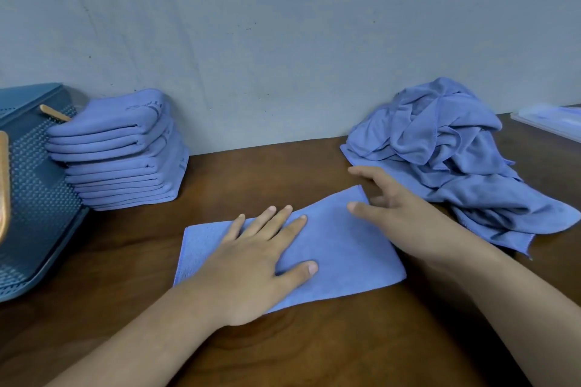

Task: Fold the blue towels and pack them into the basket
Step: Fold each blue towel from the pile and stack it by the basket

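Pressing folded microfibre towel (339,248) onto wood-grain counter (283,349), our left hand (251,264) lies flat; right hand (399,214) splayed wide at its far corner, contact unclear. Perforated basket (37,198) cut off left, stack (125,160) beside it, crumpled pile (440,148) right.

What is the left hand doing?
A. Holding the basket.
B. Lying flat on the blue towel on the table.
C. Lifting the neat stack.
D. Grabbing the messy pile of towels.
B: the left hand lies flat, fingers straight, on the blue towel spread on the table.
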Demonstrator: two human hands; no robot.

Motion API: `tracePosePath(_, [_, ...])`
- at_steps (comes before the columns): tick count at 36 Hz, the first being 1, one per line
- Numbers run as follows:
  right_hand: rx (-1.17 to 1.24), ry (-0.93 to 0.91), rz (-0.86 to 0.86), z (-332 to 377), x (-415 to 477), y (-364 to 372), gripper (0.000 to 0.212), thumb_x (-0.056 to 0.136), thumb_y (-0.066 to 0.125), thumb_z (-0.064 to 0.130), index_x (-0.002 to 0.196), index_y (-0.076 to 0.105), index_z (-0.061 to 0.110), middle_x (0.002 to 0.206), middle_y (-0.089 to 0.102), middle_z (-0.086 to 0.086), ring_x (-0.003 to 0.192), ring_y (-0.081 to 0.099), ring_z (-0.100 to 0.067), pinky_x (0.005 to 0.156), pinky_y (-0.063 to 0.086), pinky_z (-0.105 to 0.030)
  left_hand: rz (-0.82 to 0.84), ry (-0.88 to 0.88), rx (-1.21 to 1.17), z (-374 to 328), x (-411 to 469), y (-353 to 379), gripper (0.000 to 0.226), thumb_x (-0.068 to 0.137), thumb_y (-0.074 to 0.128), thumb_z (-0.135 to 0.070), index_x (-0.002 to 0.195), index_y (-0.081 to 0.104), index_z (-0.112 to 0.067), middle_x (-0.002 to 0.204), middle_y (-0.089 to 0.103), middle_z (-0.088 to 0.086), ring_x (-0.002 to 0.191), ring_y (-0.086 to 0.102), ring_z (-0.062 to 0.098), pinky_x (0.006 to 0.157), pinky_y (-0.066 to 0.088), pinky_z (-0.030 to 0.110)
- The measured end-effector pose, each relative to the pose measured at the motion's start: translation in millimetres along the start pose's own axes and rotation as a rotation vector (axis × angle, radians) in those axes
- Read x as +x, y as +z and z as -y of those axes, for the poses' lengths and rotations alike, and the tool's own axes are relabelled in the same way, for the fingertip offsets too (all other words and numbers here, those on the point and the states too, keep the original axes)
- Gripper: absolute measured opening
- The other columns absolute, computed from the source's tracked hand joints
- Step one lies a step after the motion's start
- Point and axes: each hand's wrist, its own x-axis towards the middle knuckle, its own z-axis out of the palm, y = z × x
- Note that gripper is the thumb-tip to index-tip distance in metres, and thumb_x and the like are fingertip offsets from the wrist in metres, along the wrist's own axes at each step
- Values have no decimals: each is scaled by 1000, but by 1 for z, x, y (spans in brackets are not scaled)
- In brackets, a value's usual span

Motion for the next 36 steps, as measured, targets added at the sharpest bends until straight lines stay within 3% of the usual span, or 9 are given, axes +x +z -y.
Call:
tracePosePath(2, [41, -17, 95, -3, -6, 1, 45, 101, 70, 35, 133, 55, 61, 130, 67, 17, 122, 61, 4, 110, 47, -31, -11, -16, -7, 0, 0, 1, 77, 98, 17, -83, 163, -11, -54, 170, -22, -29, 154, -26, -5, 131, -9, 45])
tracePosePath(4, [29, -18, 154, -3, -8, 5, 36, 99, 71, 38, 129, 63, 56, 135, 62, 27, 130, 55, 4, 115, 44, -34, -13, -19, -16, 1, 0, 2, 77, 98, 18, -83, 163, -10, -54, 170, -22, -29, 154, -26, -5, 131, -9, 45])
tracePosePath(8, [-10, 13, 77, -3, -8, 17, 28, 95, 74, 43, 121, 69, 53, 135, 58, 32, 125, 51, 11, 104, 43, -22, -10, -17, -26, 0, 0, 0, 76, 99, 19, -81, 164, -8, -53, 169, -22, -30, 154, -26, -6, 131, -10, 44])
tracePosePath(10, [-51, 9, 21, -9, -7, 20, 33, 95, 74, 38, 126, 69, 47, 139, 59, 25, 127, 55, 4, 109, 46, -27, -7, -10, -27, 0, 0, -1, 75, 99, 19, -80, 164, -7, -53, 169, -22, -30, 154, -26, -7, 131, -10, 43])
tracePosePath(13, [-100, 11, -1, -10, -7, 18, 48, 95, 75, 33, 141, 63, 42, 146, 59, 18, 133, 55, -4, 114, 44, -32, 3, 0, -25, 0, -1, -2, 74, 100, 19, -80, 163, -7, -54, 169, -22, -31, 153, -26, -7, 131, -10, 43])
tracePosePath(18, [-188, 0, 60, -13, -4, 12, 67, 94, 78, 33, 154, 49, 43, 160, 45, 17, 148, 39, -4, 122, 34, -30, -27, 16, -84, 0, -1, -1, 73, 101, 22, -79, 164, -5, -54, 169, -17, -34, 153, -23, -10, 131, -10, 40])
tracePosePath(25, [-288, 16, 146, -18, -1, 1, 78, 98, 73, 41, 163, 31, 44, 169, 30, 13, 155, 26, -6, 116, 25, -20, -126, 63, -111, 3, -4, -1, 69, 100, 33, -78, 163, 26, -48, 169, 13, -34, 155, -4, -14, 132, 3, 36])
tracePosePath(31, [-413, 10, 186, -19, -3, -1, 80, 100, 64, 54, 165, 19, 45, 174, 16, 14, 159, 18, -8, 118, 20, -20, -9, 28, -83, 16, -25, -3, 75, 97, 25, -84, 163, 3, -57, 167, -12, -39, 149, -25, -17, 132, -6, 35])
tracePosePath(36, [-473, -4, 203, -17, -6, 2, 100, 86, 66, 75, 167, 14, 44, 174, 15, 14, 161, 17, -12, 122, 20, -26, -38, -95, -57, 35, -53, -6, 81, 91, 23, -90, 162, -1, -60, 165, -18, -40, 146, -30, -18, 131, -10, 35])
